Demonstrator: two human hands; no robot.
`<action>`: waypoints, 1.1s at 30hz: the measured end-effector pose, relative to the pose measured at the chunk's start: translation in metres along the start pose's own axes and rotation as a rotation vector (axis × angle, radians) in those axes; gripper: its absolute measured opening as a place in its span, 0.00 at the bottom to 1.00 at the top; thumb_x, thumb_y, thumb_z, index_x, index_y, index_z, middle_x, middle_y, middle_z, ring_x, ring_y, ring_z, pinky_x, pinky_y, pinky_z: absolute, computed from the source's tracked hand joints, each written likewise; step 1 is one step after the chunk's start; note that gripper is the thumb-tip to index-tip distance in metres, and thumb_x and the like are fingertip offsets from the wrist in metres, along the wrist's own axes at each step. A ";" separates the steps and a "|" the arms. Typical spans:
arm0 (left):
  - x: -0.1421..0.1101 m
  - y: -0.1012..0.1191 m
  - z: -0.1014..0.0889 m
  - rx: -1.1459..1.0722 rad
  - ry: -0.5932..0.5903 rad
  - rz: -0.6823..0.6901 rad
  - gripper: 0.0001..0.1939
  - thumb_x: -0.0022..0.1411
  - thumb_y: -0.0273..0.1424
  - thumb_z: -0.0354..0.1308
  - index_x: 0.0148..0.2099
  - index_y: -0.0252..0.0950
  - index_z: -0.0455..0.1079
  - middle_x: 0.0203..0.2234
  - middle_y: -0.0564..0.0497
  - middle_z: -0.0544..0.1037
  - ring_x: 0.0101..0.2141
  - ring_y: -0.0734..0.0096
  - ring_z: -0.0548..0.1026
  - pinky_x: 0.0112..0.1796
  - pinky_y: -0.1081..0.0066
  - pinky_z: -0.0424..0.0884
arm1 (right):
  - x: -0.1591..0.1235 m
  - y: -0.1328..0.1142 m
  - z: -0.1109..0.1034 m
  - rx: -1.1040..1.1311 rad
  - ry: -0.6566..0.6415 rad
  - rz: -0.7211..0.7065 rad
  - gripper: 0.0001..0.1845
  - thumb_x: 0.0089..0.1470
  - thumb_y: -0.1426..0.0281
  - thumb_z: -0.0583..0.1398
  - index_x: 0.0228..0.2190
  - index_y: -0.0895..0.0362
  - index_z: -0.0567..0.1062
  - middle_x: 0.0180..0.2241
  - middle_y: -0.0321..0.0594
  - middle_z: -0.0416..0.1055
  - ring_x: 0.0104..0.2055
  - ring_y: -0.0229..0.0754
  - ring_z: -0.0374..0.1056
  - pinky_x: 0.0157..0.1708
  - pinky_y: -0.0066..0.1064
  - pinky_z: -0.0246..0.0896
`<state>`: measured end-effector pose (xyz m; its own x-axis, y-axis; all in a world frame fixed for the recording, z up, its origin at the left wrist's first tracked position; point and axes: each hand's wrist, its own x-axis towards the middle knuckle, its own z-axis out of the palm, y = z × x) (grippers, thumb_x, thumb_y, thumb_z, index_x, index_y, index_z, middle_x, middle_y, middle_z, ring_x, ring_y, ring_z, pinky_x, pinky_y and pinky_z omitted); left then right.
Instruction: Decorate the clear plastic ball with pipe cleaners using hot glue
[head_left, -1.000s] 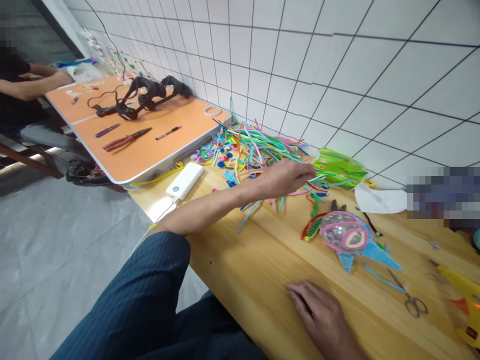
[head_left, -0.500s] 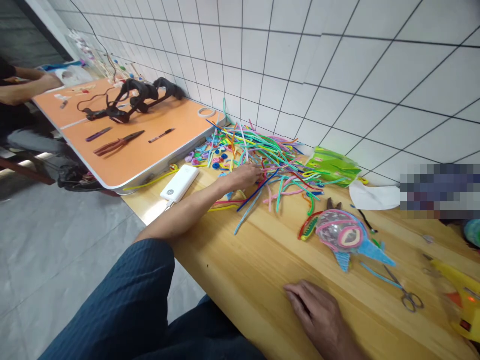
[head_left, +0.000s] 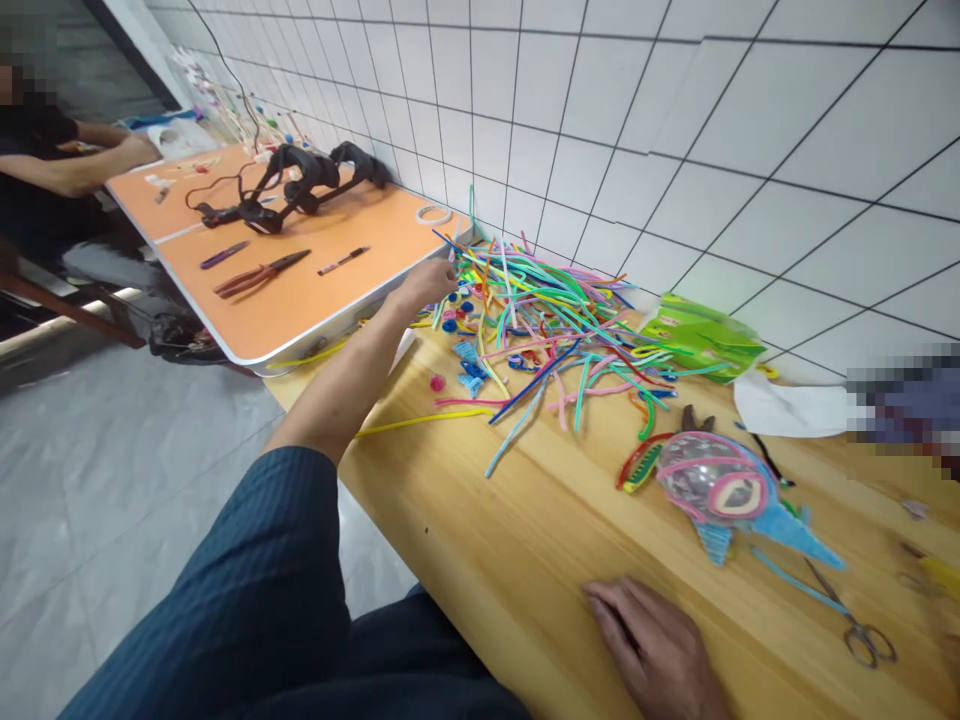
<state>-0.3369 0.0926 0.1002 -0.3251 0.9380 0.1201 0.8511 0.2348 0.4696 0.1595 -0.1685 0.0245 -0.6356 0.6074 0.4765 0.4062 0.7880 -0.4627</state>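
Note:
My left hand (head_left: pixel 426 285) reaches far out to the left end of a heap of coloured pipe cleaners (head_left: pixel 559 320), beside several small coiled pieces (head_left: pixel 450 322). Its fingers are bunched together near the corner of the orange table (head_left: pixel 300 300); what they pinch, if anything, I cannot make out. My right hand (head_left: pixel 652 650) lies flat on the wooden table (head_left: pixel 510 540) close to me, fingers stretched out and holding nothing. A pipe-cleaner fish figure (head_left: pixel 720 490) lies to the right of the heap.
Scissors (head_left: pixel 862 635) lie at the right, with a green packet (head_left: pixel 705 335) and white paper (head_left: pixel 787 410) by the tiled wall. On the orange table are pliers (head_left: pixel 259 275), a black device (head_left: pixel 292 185) and a tape ring (head_left: pixel 435 215). Another person (head_left: pixel 67 170) sits at its far end.
My left hand has moved from the right side of the pipe-cleaner heap across it to its far left end by the orange table. My right hand has stayed flat.

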 end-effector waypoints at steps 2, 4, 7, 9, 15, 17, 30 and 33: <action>0.000 -0.009 0.011 0.000 -0.034 -0.012 0.06 0.52 0.27 0.71 0.30 0.38 0.76 0.26 0.51 0.80 0.44 0.59 0.79 0.49 0.69 0.71 | -0.001 0.001 0.000 0.006 0.005 0.004 0.13 0.76 0.71 0.56 0.40 0.52 0.80 0.28 0.34 0.81 0.26 0.36 0.79 0.29 0.27 0.72; -0.002 -0.013 0.020 -0.016 -0.054 -0.024 0.09 0.52 0.28 0.73 0.28 0.38 0.74 0.25 0.52 0.78 0.44 0.60 0.78 0.49 0.69 0.72 | -0.002 0.002 0.001 0.007 0.004 0.004 0.13 0.76 0.71 0.57 0.40 0.52 0.80 0.28 0.34 0.82 0.27 0.37 0.80 0.30 0.27 0.73; -0.004 -0.015 0.024 -0.084 -0.045 -0.033 0.11 0.51 0.27 0.73 0.27 0.38 0.72 0.23 0.53 0.76 0.42 0.61 0.77 0.47 0.69 0.72 | -0.003 0.002 0.001 0.003 0.000 0.001 0.12 0.76 0.72 0.57 0.40 0.52 0.80 0.28 0.34 0.81 0.27 0.36 0.80 0.30 0.26 0.73; -0.004 -0.013 0.022 -0.158 -0.021 -0.023 0.09 0.51 0.25 0.71 0.28 0.39 0.73 0.24 0.54 0.76 0.40 0.63 0.77 0.44 0.70 0.71 | -0.002 0.001 0.001 0.000 -0.003 0.000 0.12 0.76 0.73 0.56 0.41 0.52 0.79 0.28 0.33 0.81 0.27 0.36 0.80 0.30 0.26 0.73; -0.018 0.015 0.013 -0.476 -0.067 0.076 0.13 0.57 0.24 0.64 0.45 0.38 0.78 0.31 0.54 0.81 0.30 0.74 0.76 0.35 0.74 0.71 | -0.003 0.001 0.001 0.005 -0.001 -0.001 0.12 0.76 0.73 0.57 0.41 0.52 0.79 0.28 0.33 0.81 0.26 0.36 0.79 0.29 0.26 0.72; -0.027 0.029 0.012 -0.744 -0.170 0.095 0.12 0.58 0.24 0.65 0.45 0.37 0.77 0.30 0.55 0.80 0.28 0.77 0.75 0.33 0.74 0.70 | -0.004 0.002 0.002 0.006 -0.003 0.001 0.12 0.76 0.73 0.57 0.41 0.52 0.80 0.28 0.33 0.81 0.26 0.36 0.79 0.29 0.26 0.72; -0.099 0.107 0.076 -1.001 -0.546 0.079 0.05 0.60 0.25 0.68 0.38 0.34 0.76 0.24 0.56 0.77 0.22 0.79 0.72 0.25 0.76 0.64 | -0.002 0.004 0.000 -0.026 -0.017 -0.039 0.13 0.78 0.70 0.55 0.42 0.52 0.78 0.27 0.32 0.80 0.26 0.35 0.79 0.30 0.25 0.72; -0.103 0.112 0.080 -0.905 -0.516 0.095 0.07 0.60 0.28 0.71 0.39 0.35 0.76 0.24 0.56 0.78 0.22 0.77 0.74 0.25 0.75 0.66 | -0.003 0.004 0.000 -0.030 -0.024 -0.039 0.12 0.78 0.71 0.55 0.43 0.51 0.78 0.28 0.32 0.80 0.27 0.35 0.79 0.31 0.25 0.73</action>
<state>-0.1752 0.0428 0.0701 0.1242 0.9875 -0.0968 0.1677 0.0753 0.9830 0.1627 -0.1670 0.0215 -0.6668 0.5735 0.4759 0.3997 0.8142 -0.4211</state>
